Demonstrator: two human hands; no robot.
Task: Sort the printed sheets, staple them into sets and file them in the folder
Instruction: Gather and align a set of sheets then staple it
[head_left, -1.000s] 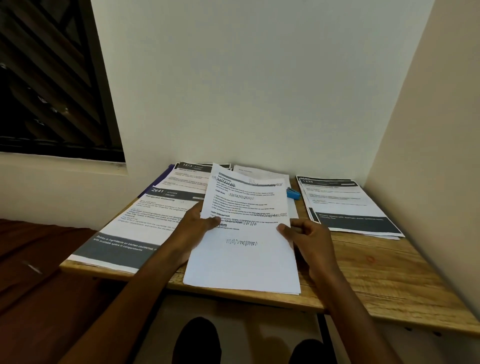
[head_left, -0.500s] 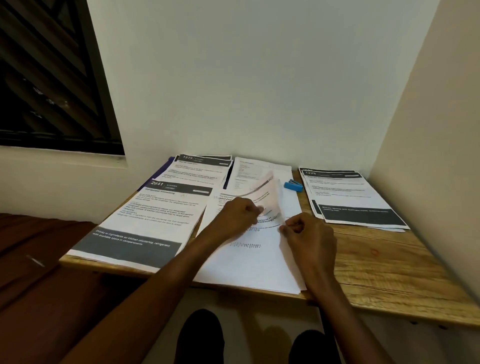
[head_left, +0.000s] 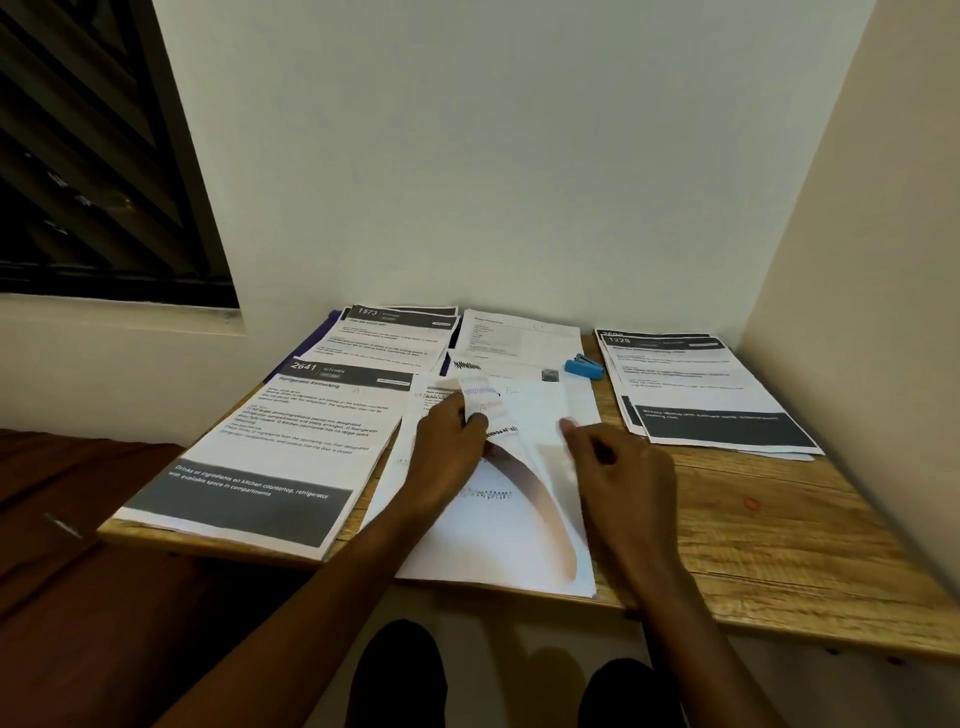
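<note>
Light wooden plank table (head_left: 737, 530) set into corner of plain white walls (head_left: 493, 156). Dark window with slanted slats (head_left: 88, 150) upper left, pale sill below it. Dark reddish-brown surface (head_left: 78, 561) left of table, beside its edge. Small red ring mark (head_left: 751, 502) on tabletop, right side. Person's dark-clad knees (head_left: 400, 670) below table's near edge.

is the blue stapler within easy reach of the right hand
Probably yes: the stapler lies uncovered just beyond the right hand, with only flat sheets between. But that hand is busy on the lifted sheet.
</note>
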